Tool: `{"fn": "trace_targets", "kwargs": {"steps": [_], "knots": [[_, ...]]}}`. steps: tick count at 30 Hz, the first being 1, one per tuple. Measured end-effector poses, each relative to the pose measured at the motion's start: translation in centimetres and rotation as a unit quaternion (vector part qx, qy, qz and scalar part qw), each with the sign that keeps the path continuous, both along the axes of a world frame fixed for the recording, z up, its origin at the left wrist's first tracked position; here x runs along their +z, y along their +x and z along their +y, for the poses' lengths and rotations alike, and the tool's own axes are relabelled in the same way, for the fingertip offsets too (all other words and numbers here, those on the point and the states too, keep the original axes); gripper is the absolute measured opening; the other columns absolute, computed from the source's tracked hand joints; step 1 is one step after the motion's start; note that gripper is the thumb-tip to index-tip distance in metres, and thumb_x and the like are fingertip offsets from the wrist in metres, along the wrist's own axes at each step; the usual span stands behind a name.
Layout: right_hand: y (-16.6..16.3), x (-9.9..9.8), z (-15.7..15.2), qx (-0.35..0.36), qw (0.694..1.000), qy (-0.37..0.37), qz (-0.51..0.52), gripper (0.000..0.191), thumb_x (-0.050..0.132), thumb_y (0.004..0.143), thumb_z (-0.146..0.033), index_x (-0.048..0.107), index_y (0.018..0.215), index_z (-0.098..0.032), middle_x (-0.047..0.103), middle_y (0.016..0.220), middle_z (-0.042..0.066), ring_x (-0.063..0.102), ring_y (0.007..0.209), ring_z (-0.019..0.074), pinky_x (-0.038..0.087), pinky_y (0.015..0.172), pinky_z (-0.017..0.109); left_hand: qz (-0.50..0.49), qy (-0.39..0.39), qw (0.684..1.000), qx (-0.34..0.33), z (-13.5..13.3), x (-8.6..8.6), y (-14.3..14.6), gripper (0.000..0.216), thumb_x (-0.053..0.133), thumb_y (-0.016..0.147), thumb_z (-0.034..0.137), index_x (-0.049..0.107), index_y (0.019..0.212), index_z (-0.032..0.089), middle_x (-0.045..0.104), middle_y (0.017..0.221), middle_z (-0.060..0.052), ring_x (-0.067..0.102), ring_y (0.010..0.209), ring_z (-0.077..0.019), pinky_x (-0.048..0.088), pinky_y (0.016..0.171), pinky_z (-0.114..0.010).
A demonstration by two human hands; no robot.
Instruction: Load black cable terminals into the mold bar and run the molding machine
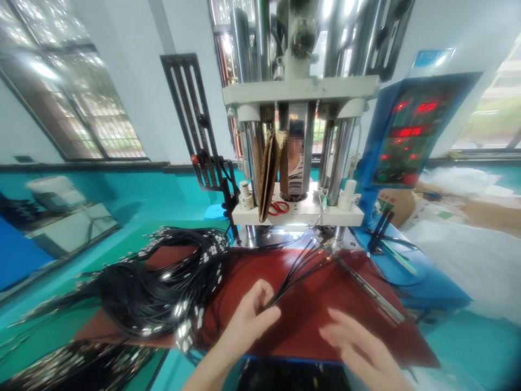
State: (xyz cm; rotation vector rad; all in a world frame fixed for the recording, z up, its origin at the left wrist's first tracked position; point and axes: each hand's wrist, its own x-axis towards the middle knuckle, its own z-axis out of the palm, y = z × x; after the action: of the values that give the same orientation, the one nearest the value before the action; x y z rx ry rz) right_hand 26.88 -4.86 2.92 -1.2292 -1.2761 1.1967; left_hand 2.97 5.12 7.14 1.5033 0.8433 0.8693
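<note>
Left hand (255,314): we pinch black cables (290,281) over the red mat (305,331) | cables: slant far and right from our grip, toward the press (301,89) | right hand (355,341): fingers spread, holding nothing, farther off

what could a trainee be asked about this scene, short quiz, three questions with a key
1. True or false: the left hand holds black cables.
2. Where is the right hand?
a) on a window
b) over the red-brown mat
c) out of view
3. Fill in: in the picture, the box with lit red digits is to the ____ of the metal machine.

Key: 1 true; 2 b; 3 right
</note>
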Motion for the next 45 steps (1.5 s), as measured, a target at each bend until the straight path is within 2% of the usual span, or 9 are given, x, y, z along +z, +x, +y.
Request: {"fn": "trace_targets", "kwargs": {"steps": [3,6,14,20,27,29,33,40,45], "knots": [[-4.4,3.5,5.6,0.087,0.96,0.051,0.263,0.057,0.066,0.072,-0.037,0.044,0.124,-0.028,0.055,0.12,0.009,0.049,0.111,0.0265,0.036,0.096,0.046,-0.081,-0.051,0.995,0.032,-0.7,-0.2,0.8,0.028,0.043,0.081,0.047,0.035,0.079,0.02,0.033,0.05,0.01,0.021,0.035,-0.0027,0.014,0.033,-0.015],[-7.2,6.4,9.8,0.105,0.926,0.09,0.351,0.039,0.068,0.071,-0.03,0.056,0.107,-0.024,0.06,0.108,0.007,0.054,0.101,0.0247,0.039,0.09,0.042,-0.091,-0.034,0.99,0.098,-0.6,-1.3,1.5,0.033,0.047,0.079,0.05,0.037,0.074,0.019,0.031,0.046,0.01,0.02,0.034,-0.0022,0.013,0.033,-0.014],[-10.0,9.8,13.4,0.078,0.971,0.118,0.194,0.02,0.067,0.07,-0.023,0.061,0.089,-0.018,0.061,0.072,-0.001,0.055,0.064,0.0132,0.041,0.069,0.03,-0.212,-0.025,0.943,0.255,0.9,-2.7,1.9,0.037,0.055,0.073,0.053,0.041,0.071,0.019,0.037,0.048,0.008,0.033,0.04,-0.0054,0.027,0.038,-0.015],[-10.7,11.2,14.6,0.082,0.986,0.141,0.034,0.023,0.063,0.069,-0.025,0.06,0.091,-0.018,0.06,0.077,0.001,0.056,0.066,0.0141,0.044,0.062,0.027,-0.142,0.036,0.904,0.403,2.0,-1.6,1.1,0.034,0.055,0.072,0.05,0.058,0.084,0.017,0.061,0.083,-0.004,0.056,0.084,-0.0179,0.044,0.074,-0.023],[-11.5,12.7,15.0,0.131,0.985,0.113,-0.018,0.021,0.061,0.069,-0.035,0.054,0.08,-0.018,0.05,0.049,-0.007,0.048,0.04,0.0088,0.039,0.038,0.019,-0.173,0.045,0.965,0.191,2.7,1.5,-0.1,0.034,0.062,0.072,0.036,0.062,0.098,0.015,0.063,0.101,-0.008,0.054,0.1,-0.0226,0.041,0.089,-0.029],[-11.4,12.8,15.2,0.143,0.983,0.111,-0.019,0.026,0.061,0.069,-0.038,0.055,0.081,-0.017,0.051,0.049,-0.007,0.048,0.039,0.0087,0.041,0.038,0.02,-0.185,0.045,0.96,0.205,2.7,1.9,0.0,0.031,0.062,0.073,0.036,0.062,0.096,0.015,0.063,0.098,-0.007,0.054,0.098,-0.0203,0.043,0.086,-0.026],[-11.0,12.9,15.5,0.163,0.98,0.112,-0.035,0.033,0.06,0.071,-0.044,0.058,0.089,-0.016,0.054,0.055,-0.004,0.051,0.045,0.0101,0.043,0.041,0.021,-0.219,0.01,0.942,0.254,3.0,1.5,0.0,0.031,0.058,0.074,0.044,0.058,0.086,0.015,0.059,0.068,-0.001,0.053,0.057,-0.0106,0.044,0.052,-0.019],[-10.4,13.8,15.4,0.166,0.955,0.18,-0.165,0.017,0.057,0.076,-0.03,0.06,0.087,-0.018,0.06,0.071,0.0,0.055,0.066,0.0151,0.042,0.061,0.027,-0.227,-0.028,0.948,0.219,2.7,-0.1,0.3,0.038,0.053,0.077,0.049,0.049,0.099,0.019,0.053,0.063,0.002,0.044,0.046,-0.0063,0.036,0.043,-0.016],[-9.7,14.5,15.7,0.106,0.979,0.173,-0.014,0.025,0.062,0.072,-0.033,0.058,0.091,-0.017,0.061,0.074,0.001,0.056,0.071,0.0156,0.043,0.07,0.029,-0.25,-0.039,0.927,0.278,2.4,-0.5,1.3,0.045,0.06,0.07,0.052,0.043,0.097,0.02,0.035,0.052,0.009,0.03,0.04,-0.0033,0.023,0.035,-0.012]]}}
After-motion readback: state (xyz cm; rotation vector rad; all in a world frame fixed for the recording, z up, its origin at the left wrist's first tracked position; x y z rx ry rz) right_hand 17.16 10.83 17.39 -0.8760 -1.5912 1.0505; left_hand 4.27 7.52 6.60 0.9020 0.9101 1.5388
